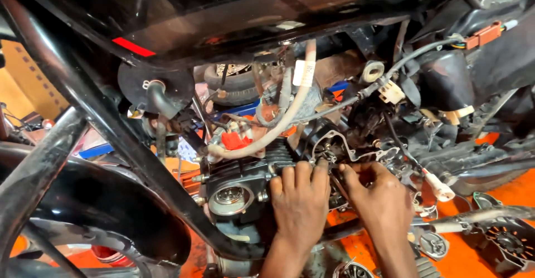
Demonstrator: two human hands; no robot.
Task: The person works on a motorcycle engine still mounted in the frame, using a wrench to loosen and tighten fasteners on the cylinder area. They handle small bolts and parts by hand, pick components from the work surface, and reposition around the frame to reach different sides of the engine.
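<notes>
The finned black engine cylinder sits at frame centre, just at twelve o'clock of the left hand, whose fingers lie together, flat against it. At three o'clock, the right hand curls fingertips into greasy metal engine parts; grip unclear. A cream rubber hose arcs above.

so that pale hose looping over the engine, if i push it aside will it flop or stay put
The pale hose hangs in a loose curve, so it probably bends easily rather than staying rigid. Both ends seem fastened among the engine parts, so it would likely spring back once released. It looks light, and the left hand working just beneath it could probably nudge it aside.
</notes>
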